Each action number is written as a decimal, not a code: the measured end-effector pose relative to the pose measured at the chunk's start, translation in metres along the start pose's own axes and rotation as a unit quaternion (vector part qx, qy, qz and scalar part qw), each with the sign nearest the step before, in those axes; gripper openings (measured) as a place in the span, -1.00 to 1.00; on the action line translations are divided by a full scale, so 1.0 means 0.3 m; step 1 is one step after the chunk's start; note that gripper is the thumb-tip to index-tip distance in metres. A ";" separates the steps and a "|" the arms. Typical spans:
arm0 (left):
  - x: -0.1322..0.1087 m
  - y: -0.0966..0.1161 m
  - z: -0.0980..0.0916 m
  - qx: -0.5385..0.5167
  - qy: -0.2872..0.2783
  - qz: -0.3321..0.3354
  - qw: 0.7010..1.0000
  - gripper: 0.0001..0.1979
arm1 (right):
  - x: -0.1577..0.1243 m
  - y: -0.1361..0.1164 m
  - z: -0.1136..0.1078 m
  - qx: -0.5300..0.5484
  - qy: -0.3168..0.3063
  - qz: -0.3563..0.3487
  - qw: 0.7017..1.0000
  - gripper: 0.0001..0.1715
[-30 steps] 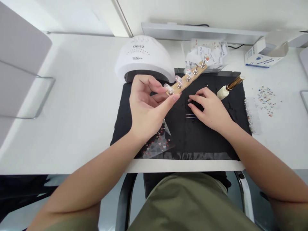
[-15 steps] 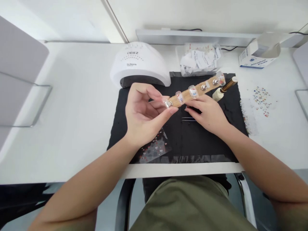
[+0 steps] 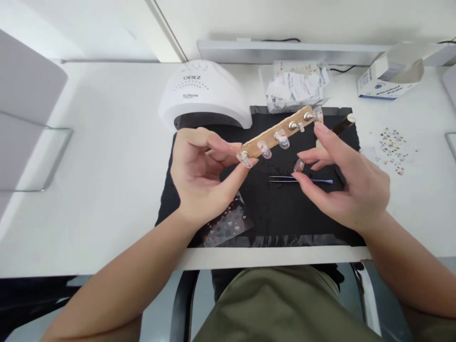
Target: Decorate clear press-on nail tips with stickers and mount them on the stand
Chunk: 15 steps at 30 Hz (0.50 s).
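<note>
My left hand (image 3: 206,175) pinches the near end of a wooden nail-tip stand (image 3: 265,137) between thumb and fingers, holding it aslant above the mat. Clear decorated nail tips stand along it on metal mounts, and one mount (image 3: 292,126) has no tip on it. My right hand (image 3: 347,175) pinches a loose decorated nail tip (image 3: 298,166) between thumb and finger, its index finger reaching up by the stand's far tip (image 3: 318,115). Below lie tweezers (image 3: 281,179) on the black mat (image 3: 278,213). A sticker sheet (image 3: 230,221) is partly under my left wrist.
A white nail lamp (image 3: 204,92) stands at the back left of the mat. Behind it are a clear box of alcohol pads (image 3: 297,88) and an open carton (image 3: 390,83). A polish bottle (image 3: 344,124) is partly hidden by my right hand. Scattered tiny decorations (image 3: 392,147) lie right.
My right hand has risen from the mat and come up beside the stand with a loose nail tip in its fingers. The stand has turned slightly, and the tweezers show more fully.
</note>
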<state>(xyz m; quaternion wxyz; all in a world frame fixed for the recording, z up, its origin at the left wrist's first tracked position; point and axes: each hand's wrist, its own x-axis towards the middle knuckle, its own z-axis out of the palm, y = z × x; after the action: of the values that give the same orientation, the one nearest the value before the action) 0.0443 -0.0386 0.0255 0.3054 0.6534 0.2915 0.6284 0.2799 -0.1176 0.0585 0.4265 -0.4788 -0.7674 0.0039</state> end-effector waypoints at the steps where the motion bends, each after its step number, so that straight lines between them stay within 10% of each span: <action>1: 0.000 0.000 -0.001 0.001 -0.002 0.000 1.000 -0.60 | 0.002 0.002 0.001 -0.013 -0.005 0.000 1.000 0.07; 15: 0.001 -0.003 -0.013 0.009 -0.010 -0.005 1.000 -0.62 | 0.006 0.018 -0.006 -0.048 -0.010 -0.009 0.999 -0.21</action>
<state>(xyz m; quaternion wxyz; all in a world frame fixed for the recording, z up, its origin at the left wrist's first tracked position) 0.0405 -0.0377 0.0251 0.3053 0.6608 0.2974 0.6178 0.2846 -0.1140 0.0587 0.3954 -0.4919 -0.7750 -0.0319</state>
